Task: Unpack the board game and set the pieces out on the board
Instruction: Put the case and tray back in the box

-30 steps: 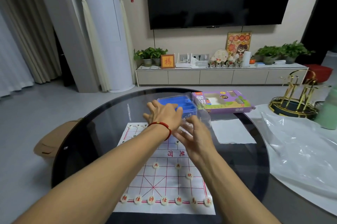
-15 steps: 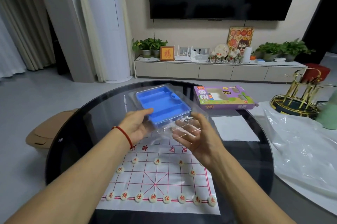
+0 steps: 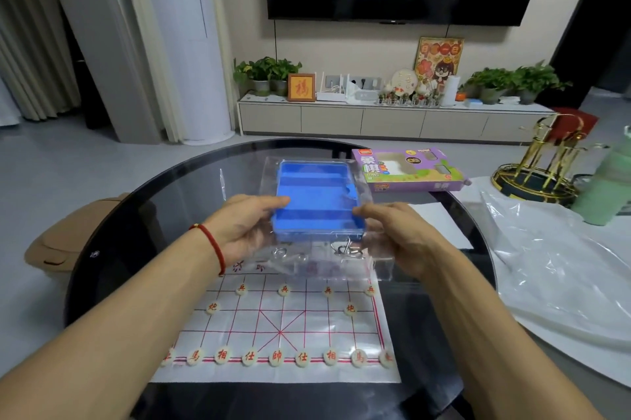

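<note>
Both hands hold a clear plastic case with a blue tray (image 3: 316,201) in the air above the far half of the board. My left hand (image 3: 244,226) grips its left side, my right hand (image 3: 397,235) its right side. Small metal ring pieces (image 3: 345,249) show through the clear plastic below the tray. The white paper board (image 3: 283,327) with red lines lies on the dark round glass table (image 3: 112,249). Several round cream pieces with red characters stand on its near half, including a full back row (image 3: 275,356).
The purple game box (image 3: 409,168) lies on the table beyond the case. A white sheet (image 3: 440,225) sits right of my right hand. A clear plastic cover (image 3: 560,276), a gold rack (image 3: 543,163) and a green bottle (image 3: 611,187) are at the right.
The case has been lifted off the table's far side and brought toward me; it now hangs level between both hands. My right hand has shifted to its right edge.
</note>
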`<state>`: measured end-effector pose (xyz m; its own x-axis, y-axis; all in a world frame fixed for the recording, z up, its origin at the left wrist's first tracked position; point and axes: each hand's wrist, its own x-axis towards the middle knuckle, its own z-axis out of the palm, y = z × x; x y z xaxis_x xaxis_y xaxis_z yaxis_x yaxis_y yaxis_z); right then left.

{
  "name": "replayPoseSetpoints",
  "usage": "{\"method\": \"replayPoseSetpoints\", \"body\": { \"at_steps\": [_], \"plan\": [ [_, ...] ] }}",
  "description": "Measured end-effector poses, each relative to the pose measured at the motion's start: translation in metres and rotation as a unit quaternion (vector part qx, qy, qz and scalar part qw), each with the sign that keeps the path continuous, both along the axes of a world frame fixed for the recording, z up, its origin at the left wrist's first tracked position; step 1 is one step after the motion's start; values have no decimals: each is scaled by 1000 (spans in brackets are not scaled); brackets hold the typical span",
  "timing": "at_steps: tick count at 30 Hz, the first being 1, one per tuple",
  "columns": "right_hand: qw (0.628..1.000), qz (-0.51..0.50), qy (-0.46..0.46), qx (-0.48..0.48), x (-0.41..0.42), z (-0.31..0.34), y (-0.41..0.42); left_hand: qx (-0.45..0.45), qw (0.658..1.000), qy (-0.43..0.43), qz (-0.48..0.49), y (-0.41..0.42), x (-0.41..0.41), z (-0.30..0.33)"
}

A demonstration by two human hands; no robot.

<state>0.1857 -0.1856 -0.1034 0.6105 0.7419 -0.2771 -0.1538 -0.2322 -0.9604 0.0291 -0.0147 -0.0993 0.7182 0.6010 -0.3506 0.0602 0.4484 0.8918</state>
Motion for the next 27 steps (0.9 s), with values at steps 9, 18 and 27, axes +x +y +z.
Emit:
{"method": "replayPoseSetpoints", "body": {
  "at_steps": [9,18,27],
  "plan": [
    [904,-102,305,281,15,0,-39,-95,985,-92,110,-33,67,-2],
    [920,-203,209,262,41,-16,-52,-98,980,-134,107,-95,138,-12],
    [848,-396,218,277,120,-20,-93,188,982,18,30,-86,217,-30]
  ]
}}
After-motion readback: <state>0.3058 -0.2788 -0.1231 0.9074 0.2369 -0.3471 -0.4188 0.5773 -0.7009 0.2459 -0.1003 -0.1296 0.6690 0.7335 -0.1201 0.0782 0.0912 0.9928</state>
